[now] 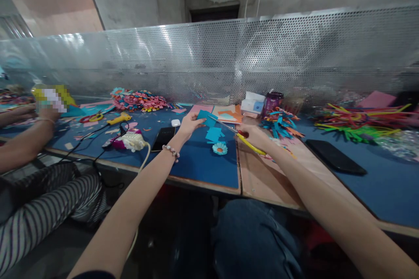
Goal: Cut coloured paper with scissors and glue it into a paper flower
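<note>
My left hand [189, 125] pinches the near edge of a teal paper sheet [207, 117] held just above the blue table mat [196, 161]. My right hand [253, 136] grips yellow-handled scissors [244, 135], whose blades point left toward the sheet. Loose teal paper squares [214, 134] lie under the sheet. A finished teal paper flower with an orange centre [219, 148] rests on the mat in front of them. A beaded bracelet [171, 151] circles my left wrist.
A black phone [163, 138] and a cream glue gun [132, 141] lie to the left, another phone [334, 156] to the right. Coloured paper strips [356, 123], a tissue box [252, 103] and a purple cup [272, 102] stand along the perforated metal screen [209, 61]. Another person's arm [22, 144] is at far left.
</note>
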